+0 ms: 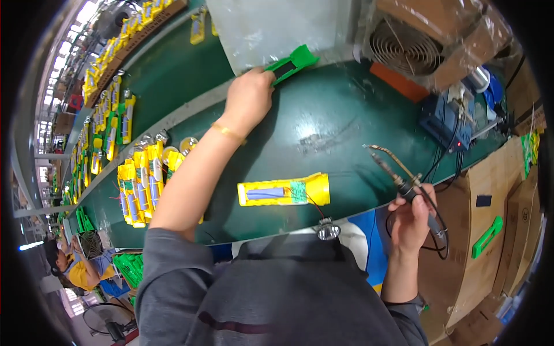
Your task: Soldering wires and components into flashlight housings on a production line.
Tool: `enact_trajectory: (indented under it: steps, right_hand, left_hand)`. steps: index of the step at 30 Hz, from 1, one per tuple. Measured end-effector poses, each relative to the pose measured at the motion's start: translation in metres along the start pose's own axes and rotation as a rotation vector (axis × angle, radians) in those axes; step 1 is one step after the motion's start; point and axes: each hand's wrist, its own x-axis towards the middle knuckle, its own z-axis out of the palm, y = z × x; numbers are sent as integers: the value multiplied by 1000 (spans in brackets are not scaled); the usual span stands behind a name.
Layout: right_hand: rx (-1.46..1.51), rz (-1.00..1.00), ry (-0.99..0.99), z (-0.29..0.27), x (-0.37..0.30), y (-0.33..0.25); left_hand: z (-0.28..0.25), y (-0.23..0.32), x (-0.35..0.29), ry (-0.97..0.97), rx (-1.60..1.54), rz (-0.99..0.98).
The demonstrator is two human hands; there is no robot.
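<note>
My left hand point(251, 95) reaches to the far side of the green bench and closes on one end of a green plastic shell point(294, 62) with a dark rectangular patch. In my right hand point(414, 216) is a soldering iron point(385, 166), its tip pointing up and left over the bench. Between my arms lies a yellow flashlight housing point(317, 187), open side up. It holds a blue battery cell point(265, 194) and a small green circuit board point(298, 192). A thin red wire runs from it to a round clear lamp reflector point(328, 229) at the bench's near edge.
Several yellow housings with cells point(138, 187) lie grouped left of my forearm. More stand along a line at far left. A blue soldering station point(443, 121), a solder spool point(480, 79) and a fan point(405, 49) stand at right. A person in yellow point(86, 271) sits far left.
</note>
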Motion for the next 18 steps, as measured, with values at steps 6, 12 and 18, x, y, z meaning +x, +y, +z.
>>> enact_trajectory:
  steps: [6,12,18]
  right_hand:
    - [17,5,11,-35,5,-3]
    - [93,12,-2,-17,3,2]
    - [115,-29,-48,-1,1,2]
  left_hand:
    - [-61,64,-92,-357,-232,164]
    - [-47,123,-88,-80,-466,139]
    - [-20,134,-98,-119,-559,343]
